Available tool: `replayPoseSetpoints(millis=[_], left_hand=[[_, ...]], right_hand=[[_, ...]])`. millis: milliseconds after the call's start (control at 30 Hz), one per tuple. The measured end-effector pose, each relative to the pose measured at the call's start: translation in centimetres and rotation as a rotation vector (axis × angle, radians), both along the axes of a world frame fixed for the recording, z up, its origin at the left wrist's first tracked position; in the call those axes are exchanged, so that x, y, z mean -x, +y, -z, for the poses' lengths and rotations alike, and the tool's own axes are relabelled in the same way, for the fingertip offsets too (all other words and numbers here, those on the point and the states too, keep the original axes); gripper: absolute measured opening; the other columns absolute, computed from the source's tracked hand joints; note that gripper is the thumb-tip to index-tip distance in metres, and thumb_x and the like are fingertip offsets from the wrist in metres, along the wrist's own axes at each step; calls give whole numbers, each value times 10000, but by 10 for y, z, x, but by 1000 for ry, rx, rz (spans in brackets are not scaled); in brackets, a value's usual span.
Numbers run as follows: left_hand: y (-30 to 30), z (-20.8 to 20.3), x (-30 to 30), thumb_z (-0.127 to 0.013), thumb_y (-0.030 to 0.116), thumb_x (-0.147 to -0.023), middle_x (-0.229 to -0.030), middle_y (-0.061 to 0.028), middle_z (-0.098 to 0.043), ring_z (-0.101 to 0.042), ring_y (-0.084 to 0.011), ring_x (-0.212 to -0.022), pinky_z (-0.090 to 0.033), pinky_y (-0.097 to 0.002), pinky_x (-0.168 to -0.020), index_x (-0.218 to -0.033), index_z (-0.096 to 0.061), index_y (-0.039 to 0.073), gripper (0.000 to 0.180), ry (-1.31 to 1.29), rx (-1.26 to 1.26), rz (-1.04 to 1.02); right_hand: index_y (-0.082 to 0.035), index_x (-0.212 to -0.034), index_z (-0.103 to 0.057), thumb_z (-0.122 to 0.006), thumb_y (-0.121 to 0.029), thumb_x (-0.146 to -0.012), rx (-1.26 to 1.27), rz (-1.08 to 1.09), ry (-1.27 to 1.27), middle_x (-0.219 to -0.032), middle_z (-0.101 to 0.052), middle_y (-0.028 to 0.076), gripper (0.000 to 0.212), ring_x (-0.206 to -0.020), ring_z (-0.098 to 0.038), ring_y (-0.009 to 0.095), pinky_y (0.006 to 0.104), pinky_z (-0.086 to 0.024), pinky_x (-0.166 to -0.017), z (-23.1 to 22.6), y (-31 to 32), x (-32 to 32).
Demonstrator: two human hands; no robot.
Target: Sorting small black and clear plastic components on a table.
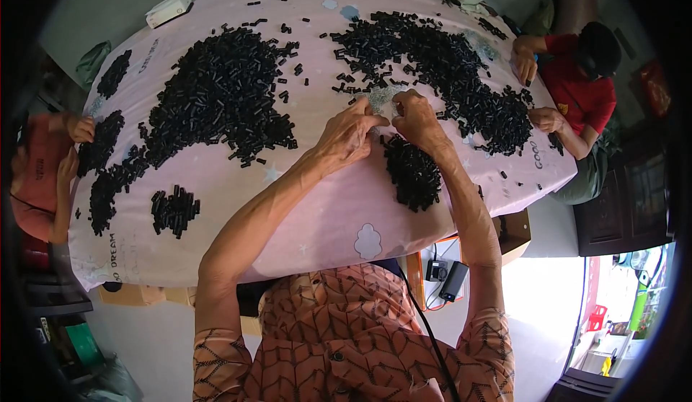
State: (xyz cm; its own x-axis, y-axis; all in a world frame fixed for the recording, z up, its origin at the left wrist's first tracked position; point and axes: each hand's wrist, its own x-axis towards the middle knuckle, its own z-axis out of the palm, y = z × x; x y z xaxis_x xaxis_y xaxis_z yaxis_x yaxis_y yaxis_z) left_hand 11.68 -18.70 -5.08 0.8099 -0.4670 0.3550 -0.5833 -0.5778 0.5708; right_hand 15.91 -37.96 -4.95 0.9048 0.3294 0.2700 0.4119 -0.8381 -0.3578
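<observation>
My left hand [349, 131] and my right hand [418, 119] meet close together over the middle of the table, fingers curled and thumbs facing each other. Each seems to pinch something too small to make out. Just beyond them lies a heap of small silvery metal pieces [382, 97], partly covered by my fingers. A pile of short black cylindrical parts [412, 174] lies beside my right wrist, partly under that forearm. Past my hands spreads a larger heap of the same black parts [450, 63], and another broad heap [220, 92] lies to the left.
A pink patterned cloth [317, 218] covers the table. One person in red [577, 92] handles parts at the right edge; another person [43, 178] does so at the left. A white box [169, 10] stands far left. Below the table edge, an open box holds a black device [453, 281].
</observation>
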Motion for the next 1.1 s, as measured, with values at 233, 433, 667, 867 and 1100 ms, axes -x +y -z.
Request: replayPoseSetpoints(millis=[233,433,667,867,1100], left_hand=[[6,15,-4,-608,-15,-717,-942,-106,-532,-601,-284,-793,-502,-371,-702,-944,-712,101,275,-50,23,-62],[21,2,2,-651,47,-756,-945,-104,-532,-609,-259,-788,-499,-371,-693,-941,-621,38,187,-1,148,-81],[32,12,-7,-590,39,-816,-987,-136,-531,-515,-308,-961,-448,-404,-849,-998,-557,-4,190,-100,158,-244],[25,16,-36,-419,-36,-844,-1005,-153,-569,-512,-307,-1042,-420,-390,-898,-1022,-627,-18,274,-54,85,-223],[21,13,-49,-430,-60,-774,-1011,-135,-576,-521,-309,-993,-429,-383,-872,-1016,-664,15,345,-13,136,-184]], right_hand=[[60,-1022,-635,-616,7,-746,-319,-85,157,-833,-668,159,281,-691,-624,191,287,-488,-629,-11,17,12],[42,-1055,-649,-560,70,-746,-283,5,-126,-904,-668,176,323,-771,-647,237,306,-522,-716,0,-26,-17],[51,-937,-648,-598,20,-662,-79,112,-15,-865,-650,196,282,-743,-636,297,367,-500,-678,10,-28,-42],[30,-916,-661,-592,-9,-669,-51,93,11,-882,-650,192,260,-765,-632,314,377,-500,-699,-2,-13,-44],[3,-988,-679,-562,25,-716,-88,6,-44,-962,-659,192,296,-865,-648,329,380,-509,-779,2,-13,-39]])
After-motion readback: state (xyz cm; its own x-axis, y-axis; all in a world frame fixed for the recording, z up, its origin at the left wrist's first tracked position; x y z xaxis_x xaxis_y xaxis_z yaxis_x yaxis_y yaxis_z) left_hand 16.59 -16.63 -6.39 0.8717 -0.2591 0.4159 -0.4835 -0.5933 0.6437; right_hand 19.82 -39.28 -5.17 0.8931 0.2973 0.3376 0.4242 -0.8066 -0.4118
